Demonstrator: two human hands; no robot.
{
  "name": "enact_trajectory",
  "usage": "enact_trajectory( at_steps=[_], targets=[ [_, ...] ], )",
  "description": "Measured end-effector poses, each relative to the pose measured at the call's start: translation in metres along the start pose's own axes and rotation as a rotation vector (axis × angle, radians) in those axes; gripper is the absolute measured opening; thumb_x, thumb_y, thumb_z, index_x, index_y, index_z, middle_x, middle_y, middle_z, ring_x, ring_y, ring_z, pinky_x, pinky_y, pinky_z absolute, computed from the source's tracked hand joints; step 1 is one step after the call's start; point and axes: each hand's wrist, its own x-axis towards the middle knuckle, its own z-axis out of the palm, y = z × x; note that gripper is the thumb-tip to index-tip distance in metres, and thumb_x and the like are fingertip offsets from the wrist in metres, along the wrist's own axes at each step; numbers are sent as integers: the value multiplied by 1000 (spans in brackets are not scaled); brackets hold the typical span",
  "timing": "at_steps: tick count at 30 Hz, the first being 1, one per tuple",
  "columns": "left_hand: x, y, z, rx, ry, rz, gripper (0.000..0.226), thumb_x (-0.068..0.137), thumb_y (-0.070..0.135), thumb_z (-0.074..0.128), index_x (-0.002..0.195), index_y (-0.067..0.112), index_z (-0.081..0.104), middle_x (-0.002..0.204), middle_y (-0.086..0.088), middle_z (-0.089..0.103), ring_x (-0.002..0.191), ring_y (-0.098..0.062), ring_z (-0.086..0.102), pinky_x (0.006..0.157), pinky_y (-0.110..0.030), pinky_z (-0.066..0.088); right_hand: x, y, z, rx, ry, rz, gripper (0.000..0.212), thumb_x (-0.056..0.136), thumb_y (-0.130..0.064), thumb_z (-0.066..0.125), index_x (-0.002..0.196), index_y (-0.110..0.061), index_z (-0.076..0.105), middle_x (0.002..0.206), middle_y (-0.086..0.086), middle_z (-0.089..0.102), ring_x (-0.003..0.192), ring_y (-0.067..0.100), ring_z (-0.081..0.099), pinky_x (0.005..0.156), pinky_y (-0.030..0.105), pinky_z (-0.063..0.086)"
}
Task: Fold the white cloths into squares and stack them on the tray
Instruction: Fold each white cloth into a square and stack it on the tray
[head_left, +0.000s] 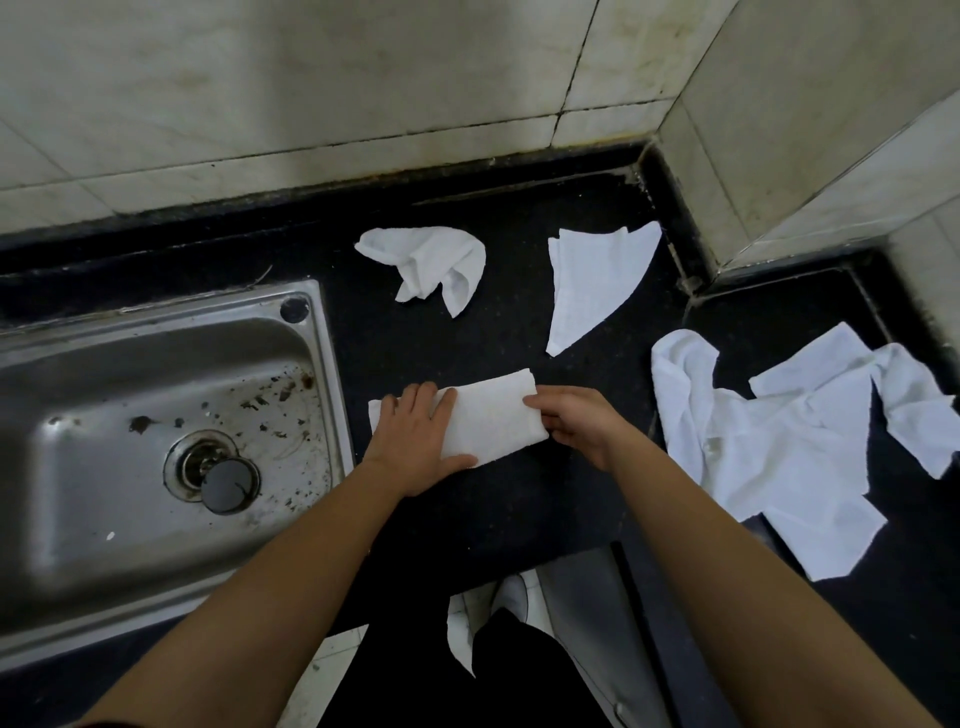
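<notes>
Cloth is lying half folded on the worktop, next to the sink. Left hand is pressing it flat with straight fingers. Right hand is pinching its right edge. If the pressing hand is lifting too soon, the fold may be springing open and going crooked. No tray is showing.

Kitchen corner — a stained stainless-steel sink with drain plug is set into a black stone countertop. Grimy pale wall tiles back it, white cloths scattered around.
</notes>
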Motion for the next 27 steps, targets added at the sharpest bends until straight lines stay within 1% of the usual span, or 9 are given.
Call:
enact_trajectory(
  at_steps=[2, 4, 7, 9, 11, 15, 22, 25, 27],
  targets=[
    [-4, -5, 0, -39, 20, -9, 93, 86, 78, 38, 155, 19, 19, 156, -12, 18, 143, -31, 19, 115, -50, 21, -6, -3, 5, -6, -4, -48, 19, 86, -23, 73, 105, -26, 74, 101, -5, 76, 99, 15, 69, 92, 32, 51],
    [-13, -11, -1, -234, 195, -142, 79, 91, 66, 46, 152, 18, 30, 151, -14, 28, 138, -32, 28, 111, -50, 29, -11, -7, 13, -23, -22, -113, 23, 85, -22, 75, 108, -26, 74, 97, -4, 77, 89, 12, 69, 89, 31, 53],
    [-31, -29, -2, -684, 424, -472, 53, 94, 37, 54, 138, 9, 48, 127, -15, 51, 116, -29, 50, 99, -43, 44, -18, -13, 37, -65, -63, -198, 28, 84, -19, 76, 112, -25, 73, 93, 2, 75, 74, 6, 64, 72, 21, 53],
    [-39, -41, -6, -1084, 378, -700, 39, 96, 27, 48, 132, 10, 52, 111, -10, 61, 101, -24, 59, 88, -37, 49, -17, -14, 59, -102, -81, -226, 31, 84, -16, 78, 114, -21, 71, 85, 1, 70, 66, 4, 63, 60, 16, 49],
    [-47, -48, -9, -1380, 323, -833, 29, 99, 22, 46, 126, 15, 55, 111, -12, 64, 94, -21, 61, 83, -37, 50, -11, -11, 83, -181, -113, -238, 37, 83, -17, 79, 118, -20, 68, 83, 0, 68, 68, 6, 64, 62, 18, 49],
    [-58, -54, -15, -1581, 249, -796, 19, 101, 15, 48, 118, 13, 56, 114, -9, 64, 104, -20, 62, 87, -33, 51, 6, 0, 130, -367, -109, -273, 42, 84, -22, 79, 123, -18, 65, 84, -3, 69, 82, 11, 66, 85, 32, 56],
    [-65, -65, -11, -1626, 220, -770, 26, 100, 14, 49, 124, 9, 55, 119, -13, 64, 107, -21, 63, 98, -39, 51, 13, 14, 172, -477, -140, -289, 56, 85, -35, 76, 134, -17, 57, 96, -3, 71, 101, 18, 67, 96, 37, 54],
    [-70, -68, -8, -1187, 206, -554, 29, 98, 17, 54, 127, 15, 56, 115, -3, 65, 102, -17, 62, 92, -34, 49, 8, 14, 156, -436, -135, -343, 50, 86, -30, 75, 132, -18, 60, 94, -8, 69, 96, 13, 67, 92, 33, 54],
    [-75, -69, -5, -786, 219, -311, 34, 96, 20, 58, 129, 15, 56, 120, -2, 60, 106, -18, 58, 89, -31, 46, 6, 16, 134, -519, -62, -507, 37, 89, -22, 72, 125, -20, 65, 97, -7, 67, 87, 9, 64, 85, 27, 53]
  ],
)
